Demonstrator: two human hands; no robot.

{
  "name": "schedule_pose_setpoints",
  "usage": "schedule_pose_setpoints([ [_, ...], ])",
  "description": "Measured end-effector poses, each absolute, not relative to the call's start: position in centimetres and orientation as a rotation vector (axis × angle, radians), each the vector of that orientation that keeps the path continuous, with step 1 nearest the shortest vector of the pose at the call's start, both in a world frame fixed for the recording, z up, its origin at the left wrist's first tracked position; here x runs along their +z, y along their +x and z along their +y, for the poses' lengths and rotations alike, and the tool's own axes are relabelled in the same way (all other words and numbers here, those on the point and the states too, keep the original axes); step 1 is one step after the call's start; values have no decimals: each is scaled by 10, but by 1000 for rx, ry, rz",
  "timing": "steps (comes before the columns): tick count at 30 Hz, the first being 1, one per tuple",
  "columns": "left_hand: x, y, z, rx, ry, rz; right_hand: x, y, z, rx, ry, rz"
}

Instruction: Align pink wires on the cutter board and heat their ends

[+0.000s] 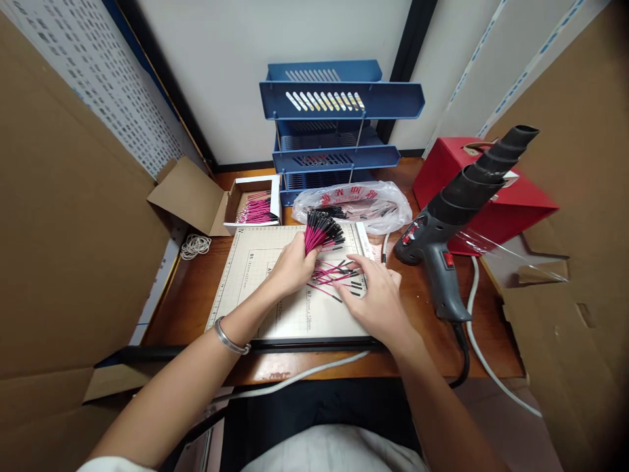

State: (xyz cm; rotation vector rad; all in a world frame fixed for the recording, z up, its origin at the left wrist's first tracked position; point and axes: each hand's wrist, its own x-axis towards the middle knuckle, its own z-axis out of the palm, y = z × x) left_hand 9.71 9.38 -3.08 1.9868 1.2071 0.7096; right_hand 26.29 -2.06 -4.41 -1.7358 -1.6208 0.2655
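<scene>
My left hand [293, 265] is closed round a thick bundle of pink wires [320, 235] whose black ends fan out at the top. It holds them above a cream paper-cutter board [260, 262] printed with a grid and size marks. Loose pink wires with black ends [324, 272] lie scattered on the board, just right of the bundle. At their right side is my right hand [373, 292], its thumb and fingers apart and curved about the loose wires. Whether its fingertips touch any wire I cannot tell.
Behind the board stand a small box of pink wires [255, 210], a clear plastic bag [383, 210] and a blue tiered tray [339, 101]. A grey heat gun [442, 255] stands at the right, before a red box [442, 164]. Cardboard walls [63, 229] flank the wooden table.
</scene>
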Motion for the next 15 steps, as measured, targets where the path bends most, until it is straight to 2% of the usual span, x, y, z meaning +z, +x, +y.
schedule_pose_setpoints([
  [7,-33,104,106,787,1927,1089,-28,264,10,232,-1783,-1615],
  [15,-21,153,162,725,1934,921,-23,312,96,300,-1703,-1443],
])
